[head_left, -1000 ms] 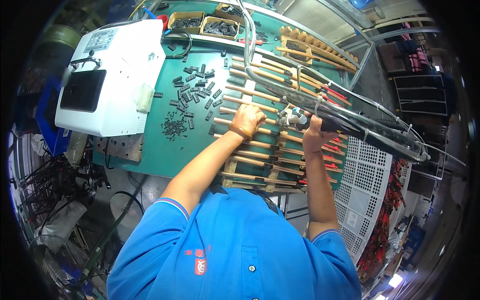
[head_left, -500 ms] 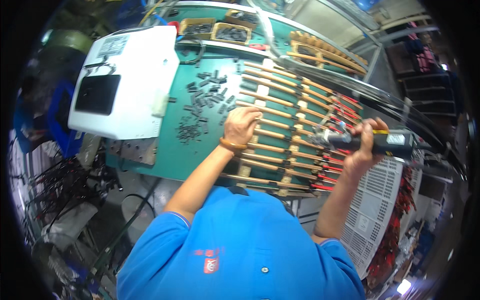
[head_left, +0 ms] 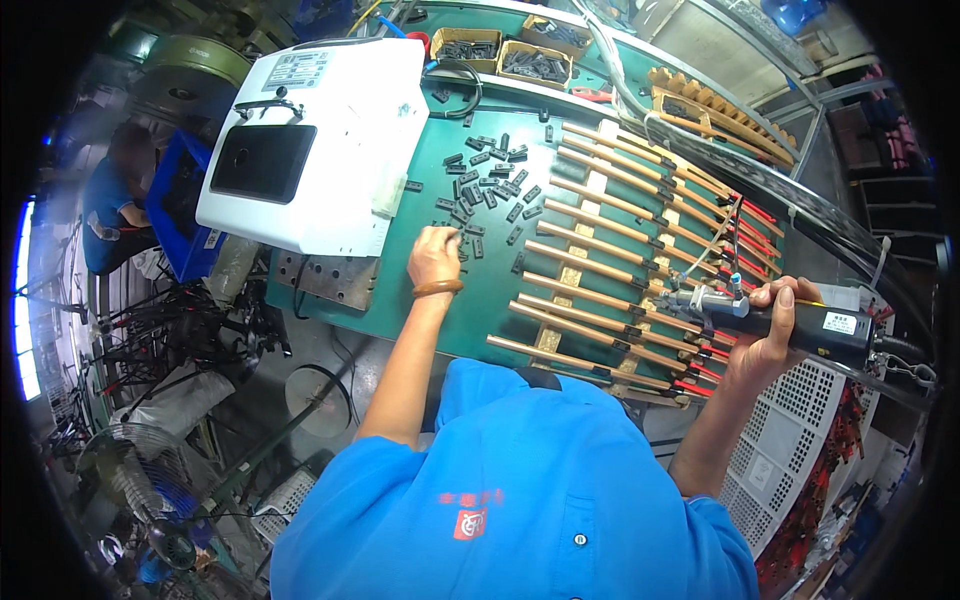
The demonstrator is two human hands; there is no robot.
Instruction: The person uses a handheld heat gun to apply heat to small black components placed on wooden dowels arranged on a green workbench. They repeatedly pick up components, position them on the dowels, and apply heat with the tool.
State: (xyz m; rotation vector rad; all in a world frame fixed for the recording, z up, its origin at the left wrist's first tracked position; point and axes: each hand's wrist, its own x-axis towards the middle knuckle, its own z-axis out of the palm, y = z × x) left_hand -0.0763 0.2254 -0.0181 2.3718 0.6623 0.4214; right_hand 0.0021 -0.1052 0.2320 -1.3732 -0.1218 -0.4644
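The single head-worn fisheye view looks steeply down from above the person's blue shirt [head_left: 520,500] onto the green bench [head_left: 480,310], near enough that both forearms enter from below. Straight edges bow toward the dark rim. The left hand [head_left: 435,257] sits near centre, the right hand [head_left: 765,335] toward the right edge.

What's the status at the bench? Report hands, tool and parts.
Left hand on the small black parts, picking. Right hand gripping the power screwdriver over the wooden rods. Nothing between them.
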